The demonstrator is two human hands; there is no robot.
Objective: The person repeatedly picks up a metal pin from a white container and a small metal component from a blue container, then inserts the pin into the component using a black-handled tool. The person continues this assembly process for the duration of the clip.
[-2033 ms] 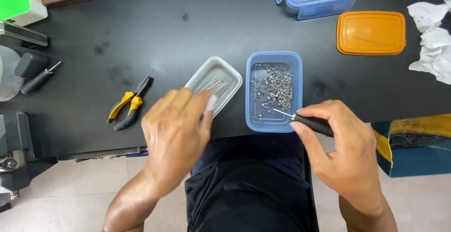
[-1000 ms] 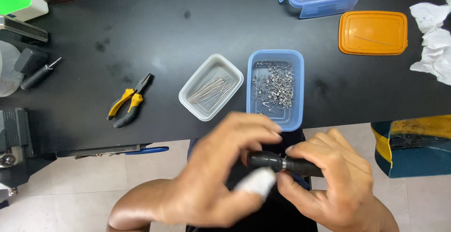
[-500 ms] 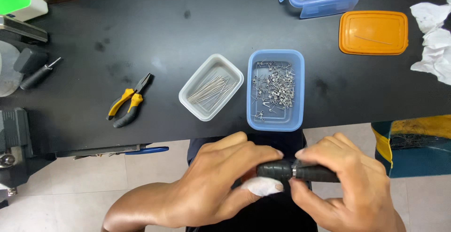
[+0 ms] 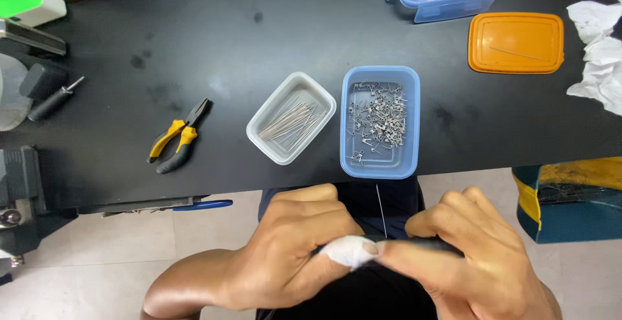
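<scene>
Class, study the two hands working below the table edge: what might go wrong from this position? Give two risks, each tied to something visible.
1. A thin straight metal wire sticks up from the black-handled tool pinched between the left hand and right hand; it may prick a finger or bend.
2. The work is held off the black table, over the lap and tiled floor, so a dropped wire would likely miss the clear tray of straight wires and the blue tray of bent wire pieces.
</scene>
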